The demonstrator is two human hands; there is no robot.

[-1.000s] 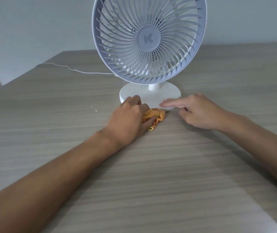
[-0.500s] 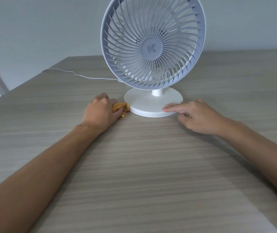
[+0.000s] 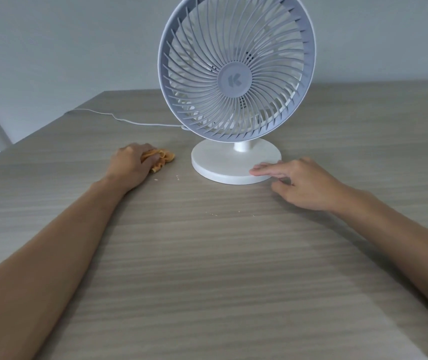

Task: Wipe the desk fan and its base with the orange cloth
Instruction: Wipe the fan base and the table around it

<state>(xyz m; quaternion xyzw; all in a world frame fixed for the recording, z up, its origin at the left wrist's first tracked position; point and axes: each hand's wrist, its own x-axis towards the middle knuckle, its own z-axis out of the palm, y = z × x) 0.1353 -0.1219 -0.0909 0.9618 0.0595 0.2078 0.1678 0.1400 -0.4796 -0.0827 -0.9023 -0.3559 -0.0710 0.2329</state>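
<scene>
A white desk fan (image 3: 236,71) with a grey-blue grille stands upright on a round white base (image 3: 220,159) at the middle of the wooden table. My left hand (image 3: 129,166) rests on the table a short way left of the base, closed on a crumpled orange cloth (image 3: 162,158) that sticks out toward the base without touching it. My right hand (image 3: 304,183) lies at the base's front right edge, fingers stretched flat on its rim.
The wooden table (image 3: 207,268) stretches toward me. A thin white power cord (image 3: 129,122) runs from behind the fan to the table's left edge. A few small crumbs (image 3: 176,176) lie in front of the base. A plain wall rises behind.
My left hand has slid the cloth leftward, from the front of the base to a spot apart from it. The right hand stays on the base's rim.
</scene>
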